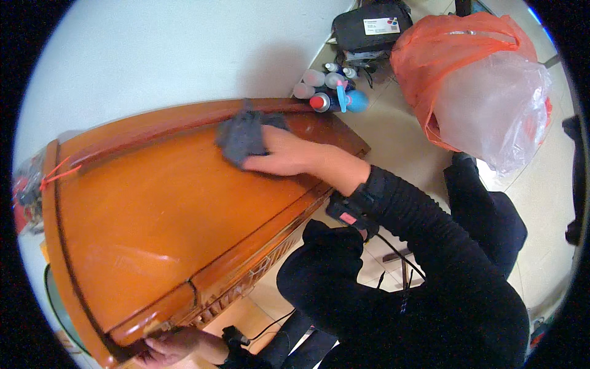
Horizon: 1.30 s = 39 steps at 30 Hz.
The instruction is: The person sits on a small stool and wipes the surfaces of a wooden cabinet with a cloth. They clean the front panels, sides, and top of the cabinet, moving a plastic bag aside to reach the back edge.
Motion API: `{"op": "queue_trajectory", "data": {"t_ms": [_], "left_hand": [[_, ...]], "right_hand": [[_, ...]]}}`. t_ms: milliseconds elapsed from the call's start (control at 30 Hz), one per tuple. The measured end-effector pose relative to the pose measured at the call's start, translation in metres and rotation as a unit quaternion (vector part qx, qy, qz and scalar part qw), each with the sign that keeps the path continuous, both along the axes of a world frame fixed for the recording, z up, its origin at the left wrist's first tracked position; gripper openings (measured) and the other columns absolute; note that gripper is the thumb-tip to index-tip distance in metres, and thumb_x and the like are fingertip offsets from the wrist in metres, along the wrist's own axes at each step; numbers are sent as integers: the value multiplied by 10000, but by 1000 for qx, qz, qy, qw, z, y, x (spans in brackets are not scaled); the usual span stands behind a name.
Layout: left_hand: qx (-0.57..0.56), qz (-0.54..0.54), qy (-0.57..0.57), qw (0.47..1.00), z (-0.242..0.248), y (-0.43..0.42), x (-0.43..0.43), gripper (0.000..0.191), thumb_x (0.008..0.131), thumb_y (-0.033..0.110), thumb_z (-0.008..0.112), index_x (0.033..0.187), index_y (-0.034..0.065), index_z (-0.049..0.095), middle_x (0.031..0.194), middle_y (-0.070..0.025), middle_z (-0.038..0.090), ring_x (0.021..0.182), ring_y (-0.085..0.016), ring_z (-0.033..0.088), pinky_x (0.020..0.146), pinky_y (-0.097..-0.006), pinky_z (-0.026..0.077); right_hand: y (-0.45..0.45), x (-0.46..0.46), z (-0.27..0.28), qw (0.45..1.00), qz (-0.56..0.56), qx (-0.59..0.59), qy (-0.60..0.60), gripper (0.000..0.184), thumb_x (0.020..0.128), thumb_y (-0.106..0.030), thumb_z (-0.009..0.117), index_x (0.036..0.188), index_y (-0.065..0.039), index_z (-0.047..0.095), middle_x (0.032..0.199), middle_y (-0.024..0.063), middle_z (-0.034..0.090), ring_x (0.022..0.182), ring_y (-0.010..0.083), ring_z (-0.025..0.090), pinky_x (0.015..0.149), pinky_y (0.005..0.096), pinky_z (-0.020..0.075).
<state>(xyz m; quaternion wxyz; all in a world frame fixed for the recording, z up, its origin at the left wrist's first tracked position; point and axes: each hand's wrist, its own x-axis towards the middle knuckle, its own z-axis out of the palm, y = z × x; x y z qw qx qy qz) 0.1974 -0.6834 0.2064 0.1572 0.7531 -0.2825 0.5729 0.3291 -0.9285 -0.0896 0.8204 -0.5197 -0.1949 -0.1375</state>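
A dark grey cloth [242, 136] is bunched under my right hand [288, 152], which presses it on the far right part of a glossy orange-brown wooden top [152, 198]. My right hand and the cloth are slightly blurred. At the lower left, my left hand [173, 346] is at the near corner of the same wooden furniture, by its front edge [152, 318]. Its fingers are dim and partly hidden against the wood, so their grip is unclear. Black sleeves cover both arms, with a small black device [348, 214] strapped at the right wrist.
A white wall [161, 55] rises behind the raised back rim. Several bottles [318, 87], a blue spray bottle [355, 100] among them, stand past the right end. A black bag [368, 27] and a red plastic bag [424, 60] lie beyond. A bagged bundle [30, 193] hangs at left.
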Motion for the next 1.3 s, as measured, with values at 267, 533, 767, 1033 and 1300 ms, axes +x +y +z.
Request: {"op": "queue_trajectory", "data": {"t_ms": [267, 533, 767, 1033, 1300], "left_hand": [[-22, 36, -13, 999, -10, -13, 5, 539, 823, 133, 570, 1284, -68, 378, 1294, -251, 440, 1197, -318, 451, 1015, -405, 372], [-14, 51, -51, 997, -12, -24, 7, 489, 802, 13, 569, 1272, -32, 441, 1270, -175, 505, 1168, -286, 487, 1025, -390, 382], [-37, 89, -33, 995, -13, -27, 9, 488, 813, -17, 518, 1292, -7, 424, 1310, -195, 460, 1180, -330, 478, 1033, -426, 382], [74, 136, -73, 985, -5, -32, 10, 410, 777, 51, 543, 1180, -23, 551, 1167, -164, 537, 1104, -312, 495, 1000, -407, 367], [93, 193, -30, 976, -4, -60, -18, 582, 797, 128, 603, 1346, 21, 438, 1427, -236, 354, 1280, -394, 359, 1051, -477, 281]], "right_hand": [[10, 0, 47, 994, 19, 111, -10, 479, 784, -368, 673, 1094, -11, 592, 1046, 158, 654, 975, 279, 610, 879, 387, 464], [10, -41, -95, 899, -58, -104, 421, 518, 826, -456, 568, 1138, -46, 624, 1142, 229, 622, 1120, 385, 561, 950, 406, 438], [17, -69, 62, 991, -108, 3, 77, 288, 845, -307, 566, 996, -64, 602, 1061, 168, 619, 1026, 335, 573, 917, 418, 452], [28, -106, 159, 979, -180, -29, -96, 345, 797, -280, 608, 1066, -64, 589, 1135, 221, 581, 1060, 424, 529, 962, 465, 421], [5, -154, 60, 917, -159, -232, 284, 310, 756, -264, 626, 974, -43, 638, 949, 215, 651, 921, 417, 601, 834, 432, 491]]}}
